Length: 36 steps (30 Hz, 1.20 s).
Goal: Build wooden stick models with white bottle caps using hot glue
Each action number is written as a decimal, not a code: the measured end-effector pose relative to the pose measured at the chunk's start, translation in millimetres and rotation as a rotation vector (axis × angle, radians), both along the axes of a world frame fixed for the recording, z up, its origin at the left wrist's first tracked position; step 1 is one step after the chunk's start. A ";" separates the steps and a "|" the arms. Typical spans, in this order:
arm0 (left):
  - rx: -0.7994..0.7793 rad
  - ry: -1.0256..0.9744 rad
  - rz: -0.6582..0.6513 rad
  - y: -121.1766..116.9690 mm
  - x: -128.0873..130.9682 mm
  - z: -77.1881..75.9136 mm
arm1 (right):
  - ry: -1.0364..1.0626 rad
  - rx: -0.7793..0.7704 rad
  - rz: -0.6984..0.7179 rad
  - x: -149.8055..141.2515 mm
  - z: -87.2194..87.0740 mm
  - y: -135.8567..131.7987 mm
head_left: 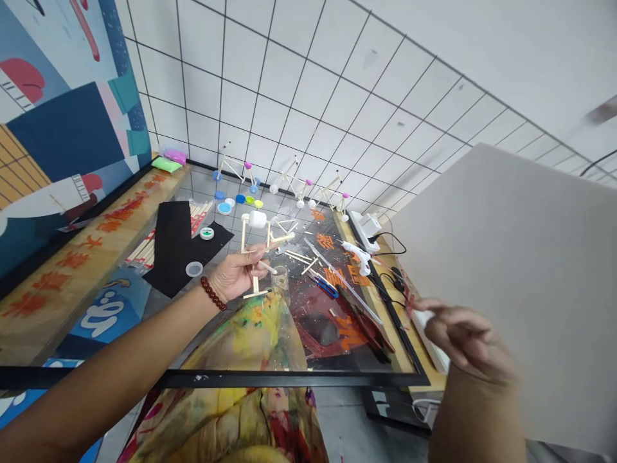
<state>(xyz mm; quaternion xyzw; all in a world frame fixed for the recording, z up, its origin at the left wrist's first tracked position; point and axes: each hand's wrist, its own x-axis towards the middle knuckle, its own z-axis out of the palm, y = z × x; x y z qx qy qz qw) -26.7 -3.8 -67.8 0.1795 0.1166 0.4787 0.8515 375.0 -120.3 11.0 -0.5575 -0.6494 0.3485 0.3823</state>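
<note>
While left grip (238,275) pinched the stick frame (243,238), its long axis pointed forward.
Closure of blurred right grip (466,337) was unclear.

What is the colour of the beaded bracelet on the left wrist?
The bracelet is dark reddish-brown, seen best in the head view.

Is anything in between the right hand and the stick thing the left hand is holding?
Yes: a black cord, a clear stick and a blue tool lie low between the right hand and the stick frame. Nothing visible blocks the space above them.
</note>
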 end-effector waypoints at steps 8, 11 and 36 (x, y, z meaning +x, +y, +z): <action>0.094 0.036 -0.112 -8.6 4.1 0.8 | 0.287 -0.164 0.045 -162.8 -34.2 74.7; 0.139 0.074 -0.110 -8.3 3.3 -0.9 | 0.505 -0.321 0.128 -204.4 -57.4 89.2; 0.342 0.709 0.352 -4.7 11.4 -5.6 | 0.582 0.286 -0.418 -158.9 -73.0 105.6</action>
